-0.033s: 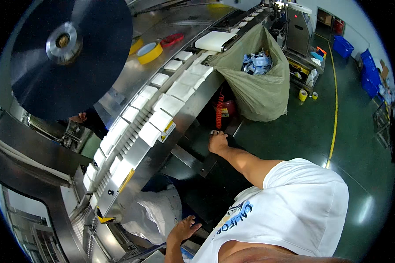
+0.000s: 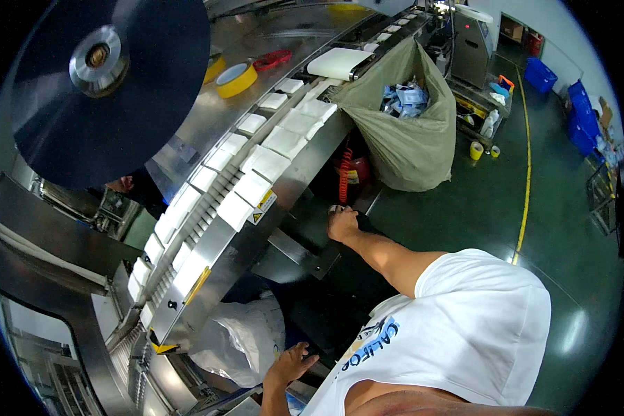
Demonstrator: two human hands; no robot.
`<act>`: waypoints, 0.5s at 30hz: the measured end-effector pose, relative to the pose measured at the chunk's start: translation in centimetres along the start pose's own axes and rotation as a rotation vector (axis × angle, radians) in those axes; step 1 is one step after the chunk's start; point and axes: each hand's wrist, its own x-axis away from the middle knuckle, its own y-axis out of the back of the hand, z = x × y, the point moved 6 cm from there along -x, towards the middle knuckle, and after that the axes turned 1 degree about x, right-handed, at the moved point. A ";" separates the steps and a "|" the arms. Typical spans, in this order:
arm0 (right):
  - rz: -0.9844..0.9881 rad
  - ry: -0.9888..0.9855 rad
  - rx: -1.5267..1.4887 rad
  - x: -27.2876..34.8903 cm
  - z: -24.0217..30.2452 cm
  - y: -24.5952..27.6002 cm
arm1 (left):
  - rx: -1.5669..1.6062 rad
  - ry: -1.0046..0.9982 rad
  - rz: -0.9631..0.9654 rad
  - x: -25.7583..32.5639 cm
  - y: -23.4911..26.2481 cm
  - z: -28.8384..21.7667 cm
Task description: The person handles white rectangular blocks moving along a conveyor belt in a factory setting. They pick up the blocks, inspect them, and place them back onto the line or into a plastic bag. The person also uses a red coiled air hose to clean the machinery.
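Off the conveyor's near edge: left hand, fingers parted, beside one white bag; right hand, fingers curled, hold unclear, near one red coil. On that edge: one warning label, print illegible. Beyond: two yellow tape rolls.

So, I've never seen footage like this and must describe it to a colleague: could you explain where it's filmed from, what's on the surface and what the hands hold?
There's no robot: these are a person's bare hands. A wide fisheye camera worn on the head looks down, so straight edges bend. The metal conveyor carries rows of flat white pieces. Beyond it, a yellow tape roll lies on a metal surface, and a large dark disc fills the upper left. An open green sack holds bluish packets. The left hand is near a white bag and appears empty. The right hand is below a red coiled cord; I can't tell whether it holds anything.
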 end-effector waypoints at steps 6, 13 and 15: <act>0.064 -0.015 -0.006 -1.4 0.3 1.2 | 0.015 -0.040 0.091 1.2 -0.4 -0.9; 0.119 0.009 0.075 -1.7 1.3 2.2 | 0.120 -0.156 0.077 1.5 -1.4 -0.1; 0.098 -0.025 -0.004 -1.7 1.5 2.2 | 0.114 -0.159 0.077 1.4 -1.7 -0.1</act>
